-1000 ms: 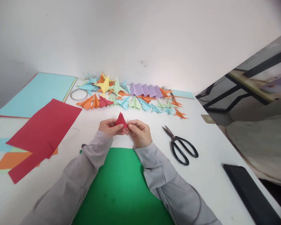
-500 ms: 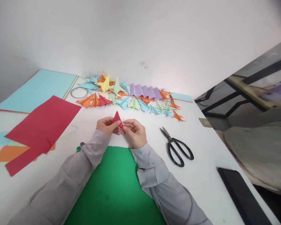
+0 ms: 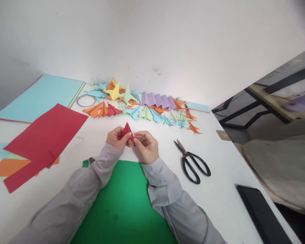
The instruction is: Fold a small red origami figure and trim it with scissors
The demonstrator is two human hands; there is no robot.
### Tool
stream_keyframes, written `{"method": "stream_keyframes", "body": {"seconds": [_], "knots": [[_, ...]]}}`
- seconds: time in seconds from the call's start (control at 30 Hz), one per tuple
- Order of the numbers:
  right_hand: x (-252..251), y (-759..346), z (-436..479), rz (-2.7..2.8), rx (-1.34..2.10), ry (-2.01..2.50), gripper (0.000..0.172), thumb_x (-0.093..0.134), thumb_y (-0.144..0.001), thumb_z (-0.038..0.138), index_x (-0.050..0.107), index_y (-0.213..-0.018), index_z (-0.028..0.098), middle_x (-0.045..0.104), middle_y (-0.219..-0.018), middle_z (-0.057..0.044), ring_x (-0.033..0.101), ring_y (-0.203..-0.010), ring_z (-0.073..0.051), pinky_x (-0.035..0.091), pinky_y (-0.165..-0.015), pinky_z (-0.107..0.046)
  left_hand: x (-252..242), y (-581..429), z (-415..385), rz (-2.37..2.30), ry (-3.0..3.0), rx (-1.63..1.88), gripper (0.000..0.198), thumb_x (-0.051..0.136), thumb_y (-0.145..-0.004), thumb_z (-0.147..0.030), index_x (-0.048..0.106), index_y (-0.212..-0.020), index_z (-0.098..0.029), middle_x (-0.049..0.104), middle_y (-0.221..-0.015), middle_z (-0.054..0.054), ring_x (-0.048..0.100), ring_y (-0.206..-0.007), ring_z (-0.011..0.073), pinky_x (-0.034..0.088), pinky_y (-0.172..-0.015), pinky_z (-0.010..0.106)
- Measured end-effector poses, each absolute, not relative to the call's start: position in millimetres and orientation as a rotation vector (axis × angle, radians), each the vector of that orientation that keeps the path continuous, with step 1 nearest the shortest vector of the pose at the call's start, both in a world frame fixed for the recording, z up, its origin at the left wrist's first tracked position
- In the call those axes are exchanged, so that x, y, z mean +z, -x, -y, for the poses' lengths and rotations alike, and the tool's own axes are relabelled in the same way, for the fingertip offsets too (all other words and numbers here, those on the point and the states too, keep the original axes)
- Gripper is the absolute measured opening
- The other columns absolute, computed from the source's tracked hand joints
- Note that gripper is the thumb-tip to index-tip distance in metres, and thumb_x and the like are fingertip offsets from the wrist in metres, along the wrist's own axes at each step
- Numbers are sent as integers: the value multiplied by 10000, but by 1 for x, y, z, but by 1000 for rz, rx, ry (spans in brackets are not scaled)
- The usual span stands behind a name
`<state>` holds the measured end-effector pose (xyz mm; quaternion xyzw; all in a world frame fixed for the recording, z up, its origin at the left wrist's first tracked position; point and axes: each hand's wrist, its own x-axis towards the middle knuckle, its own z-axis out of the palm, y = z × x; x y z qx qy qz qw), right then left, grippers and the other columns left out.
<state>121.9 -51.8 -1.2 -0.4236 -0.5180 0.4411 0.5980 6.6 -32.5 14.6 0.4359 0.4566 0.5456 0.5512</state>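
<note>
A small folded red paper piece (image 3: 126,130) with a pointed tip is pinched between both hands, just above the white table (image 3: 218,196). My left hand (image 3: 117,139) grips its left side, fingers closed on it. From the right, my right hand (image 3: 146,146) pinches its lower corner with thumb and fingers. Both grey sleeves rest over a green paper sheet (image 3: 124,206) near the table's front edge.
Black scissors (image 3: 191,162) lie to the right of my hands. A row of folded paper shapes (image 3: 142,106) in several colours lines the back, with a purple pleated strip (image 3: 159,99). Red sheets (image 3: 42,142), a light-blue sheet (image 3: 42,98) and a tape ring (image 3: 85,100) lie left. A black flat object (image 3: 261,213) sits at right.
The red piece has tilted left and its tip leans more; my hands shifted slightly left and closer together. The camera view dipped a little.
</note>
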Motion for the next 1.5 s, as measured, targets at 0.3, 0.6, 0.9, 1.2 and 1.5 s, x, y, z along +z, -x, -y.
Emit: {"method": "stream_keyframes", "body": {"seconds": [0.3,0.6,0.9,1.2,1.5], "knots": [[1,-122,51,1167,1011,1008,206,675,-702,321,544,-804,200,604,-598,30,570,-505,-109,484,-513,-262,14,-3,29,-1038,-1041,1252,243,714,-581,-294,545,-616,-123,581,-432,-12,538,-366,102,502,-406,238],[1,-121,51,1132,1133,989,255,693,-683,365,548,-799,190,621,-623,24,578,-518,-98,478,-518,-249,16,-3,32,-1077,-1139,1275,182,675,-620,-231,523,-586,-136,542,-409,-43,492,-337,69,438,-364,186],[4,-121,50,1133,1217,999,276,712,-657,386,564,-776,187,621,-566,22,567,-492,-110,476,-499,-265,16,-3,33,-1106,-1117,1262,177,672,-608,-225,522,-559,-145,517,-381,-48,453,-300,68,386,-320,186],[0,-122,49,1088,1263,1007,308,748,-615,327,566,-817,181,638,-591,20,576,-504,-109,457,-514,-258,17,-3,33,-1120,-1116,1248,176,675,-599,-209,521,-547,-142,512,-363,-50,450,-291,65,372,-318,177],[3,-123,48,1103,1244,1010,363,754,-591,350,564,-855,187,606,-595,34,559,-497,-106,443,-503,-251,19,-2,33,-1067,-956,1197,255,736,-573,-292,545,-568,-124,539,-372,-30,461,-295,71,409,-323,192]]}}
